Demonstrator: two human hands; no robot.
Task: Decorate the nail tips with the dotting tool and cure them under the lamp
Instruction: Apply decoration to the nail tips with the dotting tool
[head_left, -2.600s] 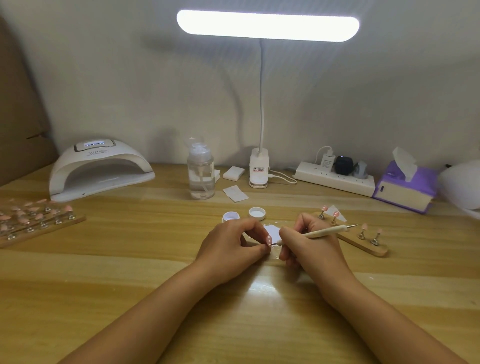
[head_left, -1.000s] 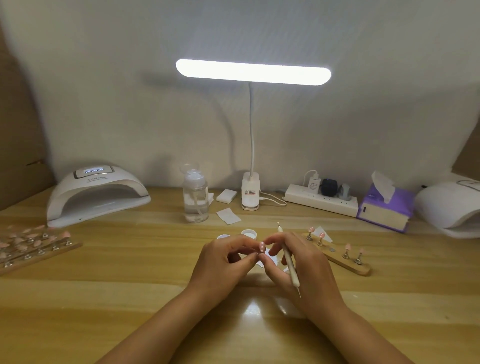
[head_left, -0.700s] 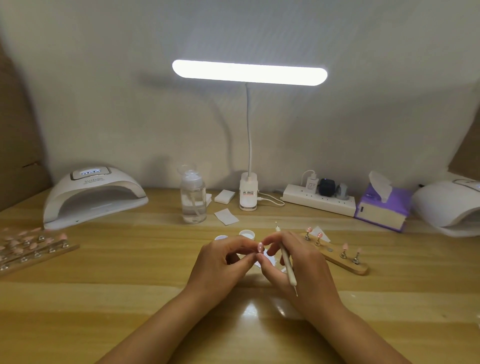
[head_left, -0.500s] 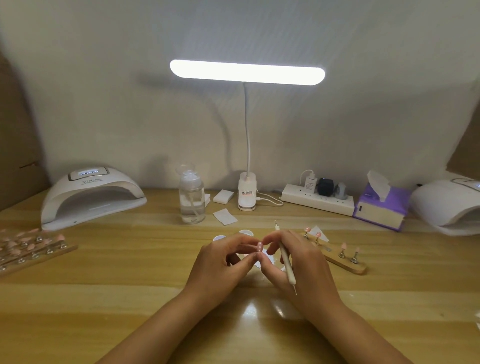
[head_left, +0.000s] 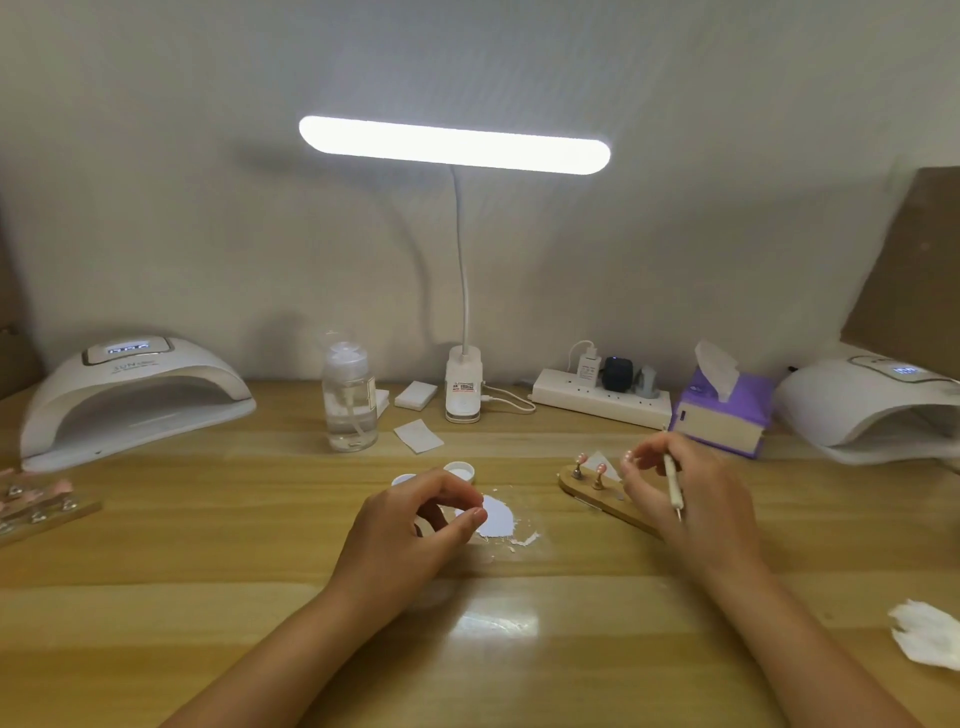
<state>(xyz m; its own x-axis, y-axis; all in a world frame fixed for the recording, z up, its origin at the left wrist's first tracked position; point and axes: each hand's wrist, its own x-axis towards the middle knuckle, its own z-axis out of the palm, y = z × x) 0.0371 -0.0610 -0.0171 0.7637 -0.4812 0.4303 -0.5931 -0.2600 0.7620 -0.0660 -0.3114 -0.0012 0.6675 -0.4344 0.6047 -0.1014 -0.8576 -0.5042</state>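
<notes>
**A:** What is your right hand doing?

**B:** My right hand is gripping the dotting tool, a slim pale stick with a fine metal point aiming down toward me. My fingers are curling round its shaft. My thumb and forefinger are also pinching something small and pink. It is probably a nail tip, though it is too blurred to be sure.

**A:** And the left?

**B:** My left hand is curling inward over the glossy wooden table, thumb nearly meeting forefinger, holding nothing I can see. It is lying just beside a flat white patch with ragged scraps round its edge.

**A:** What is sitting around you?

**B:** A rounded wooden holder is lying partly under my right hand, carrying two more pink tips on little metal stands. Two small round white pots are standing open just behind my left hand, and the right one is showing white inside. Farther back, a clear plastic bottle is holding clear liquid, and a purple box is offering one tissue. A smooth white domed curing lamp is sitting at far left, and a second lamp at far right.
</notes>
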